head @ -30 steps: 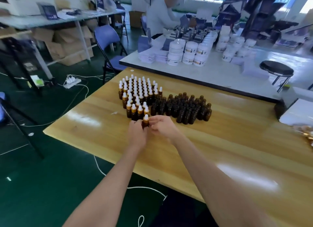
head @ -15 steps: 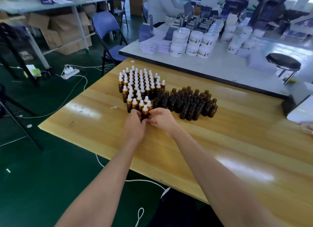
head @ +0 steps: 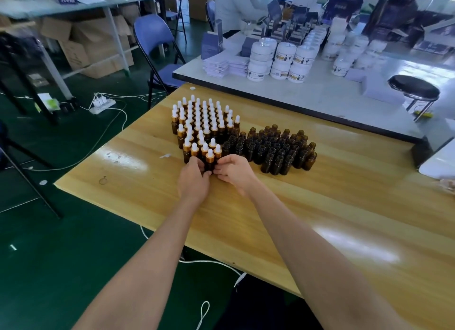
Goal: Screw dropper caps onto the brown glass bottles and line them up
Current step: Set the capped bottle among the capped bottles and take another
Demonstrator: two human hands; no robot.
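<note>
White jars (head: 283,58) crowd the far table (head: 320,95); blue chair (head: 152,39) beside.

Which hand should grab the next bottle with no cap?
Right hand, probably: uncapped bottles stand right beside it; left hand is by the capped bottles. Both hold one capped bottle.

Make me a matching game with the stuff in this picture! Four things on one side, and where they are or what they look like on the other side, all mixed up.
Things:
1. held bottle
2. open bottles
3. jars
4. chair

Clues:
a. no caps yet
b. blue
c. gripped by the left hand and the right hand
d. stacked on the far table

Pairs: 1-c, 2-a, 3-d, 4-b.
</note>
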